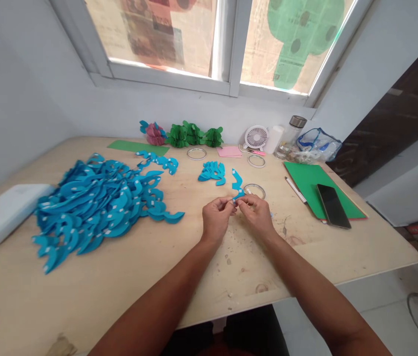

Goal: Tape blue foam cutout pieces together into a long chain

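Between my hands, over the middle of the wooden table, is a blue paper cutout [237, 184] with small white squares on it. My left hand [217, 216] pinches its near end from the left. From the right, my right hand [256, 211] pinches the same cutout, fingertips almost touching the other hand's. A roll of tape [254, 191] lies just behind my right hand. A small group of blue cutouts [212, 172] sits beyond my left hand. To the left spreads a large heap of blue paper cutouts [101, 198], many bearing white squares.
Green paper figures [193, 134] and a pink one [155, 133] stand along the wall. A small fan [256, 137], a bottle [292, 133] and a clear bag [320, 144] are at the back right. A phone [333, 205] rests on green sheets [313, 185]; a white device [5, 212] lies left.
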Motion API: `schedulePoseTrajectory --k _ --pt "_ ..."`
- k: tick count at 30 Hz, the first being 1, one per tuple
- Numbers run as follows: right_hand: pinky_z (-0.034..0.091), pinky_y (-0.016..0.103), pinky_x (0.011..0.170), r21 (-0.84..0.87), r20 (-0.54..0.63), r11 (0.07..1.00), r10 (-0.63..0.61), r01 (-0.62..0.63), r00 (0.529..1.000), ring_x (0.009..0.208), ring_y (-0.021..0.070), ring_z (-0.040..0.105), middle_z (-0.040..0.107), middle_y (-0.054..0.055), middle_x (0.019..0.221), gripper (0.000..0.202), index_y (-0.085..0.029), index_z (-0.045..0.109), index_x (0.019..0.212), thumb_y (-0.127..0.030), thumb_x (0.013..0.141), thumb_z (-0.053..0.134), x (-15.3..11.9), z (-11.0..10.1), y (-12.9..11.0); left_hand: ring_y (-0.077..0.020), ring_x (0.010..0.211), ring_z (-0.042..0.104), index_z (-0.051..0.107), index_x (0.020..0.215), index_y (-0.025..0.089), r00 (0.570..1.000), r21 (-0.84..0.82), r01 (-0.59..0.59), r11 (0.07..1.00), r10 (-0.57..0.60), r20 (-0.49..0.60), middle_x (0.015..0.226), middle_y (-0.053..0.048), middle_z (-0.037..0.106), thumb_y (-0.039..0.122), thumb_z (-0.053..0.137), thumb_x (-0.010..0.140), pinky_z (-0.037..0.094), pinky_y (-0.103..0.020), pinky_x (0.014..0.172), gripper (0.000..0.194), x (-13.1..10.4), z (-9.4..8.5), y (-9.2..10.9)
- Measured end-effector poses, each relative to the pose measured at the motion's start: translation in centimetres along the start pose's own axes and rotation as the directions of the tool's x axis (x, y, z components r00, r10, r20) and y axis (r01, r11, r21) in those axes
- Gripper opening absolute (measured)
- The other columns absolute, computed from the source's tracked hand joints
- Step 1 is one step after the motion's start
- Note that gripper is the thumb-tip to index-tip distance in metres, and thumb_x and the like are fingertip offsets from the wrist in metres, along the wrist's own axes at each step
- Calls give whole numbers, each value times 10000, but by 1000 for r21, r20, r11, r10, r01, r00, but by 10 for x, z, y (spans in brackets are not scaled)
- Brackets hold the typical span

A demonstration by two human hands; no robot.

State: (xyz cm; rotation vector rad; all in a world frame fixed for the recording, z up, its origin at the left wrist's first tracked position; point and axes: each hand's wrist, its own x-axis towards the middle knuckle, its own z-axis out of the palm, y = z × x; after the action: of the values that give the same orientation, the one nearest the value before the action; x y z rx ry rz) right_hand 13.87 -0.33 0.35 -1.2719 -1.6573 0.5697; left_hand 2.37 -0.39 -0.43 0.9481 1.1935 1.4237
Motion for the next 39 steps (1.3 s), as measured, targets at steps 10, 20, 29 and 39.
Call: schedulePoseTrajectory --k 10,20,29,39 --pt "443 309 716 58 -41 993 103 -100 994 760 190 608 710 22 760 174 -212 698 717 -251 743 530 0 4 4 -121 508 577 671 650 137 1000 -19 -17 1000 17 -5 545 -13 629 192 611 620 477 -218 524 87 0 0 3" --pt "465 309 738 179 -126 974 163 -139 979 751 185 616 698 37 766 171 -189 675 734 -297 752 543 -1 2 2 -117 491 570 664 682 127 1000 -58 -7 998 6 -15 584 -33 658 223 634 627 482 -233 523 114 3 -2 2" --pt "451 258 629 317 -32 924 235 -213 972 677 151 570 626 19 710 216 -184 613 739 -396 725 579 7 -3 8 -116 483 555 678 681 127 996 -50 30 998 -26 82 578 -40 659 246 652 619 458 -242 505 137 5 -4 2" --pt "401 241 552 302 12 926 233 -225 973 594 133 518 579 5 631 226 -182 606 680 -404 719 581 5 -1 13 -103 495 539 647 737 126 978 -77 108 991 -91 190 602 -35 641 327 681 612 429 -225 484 239 4 -3 1"
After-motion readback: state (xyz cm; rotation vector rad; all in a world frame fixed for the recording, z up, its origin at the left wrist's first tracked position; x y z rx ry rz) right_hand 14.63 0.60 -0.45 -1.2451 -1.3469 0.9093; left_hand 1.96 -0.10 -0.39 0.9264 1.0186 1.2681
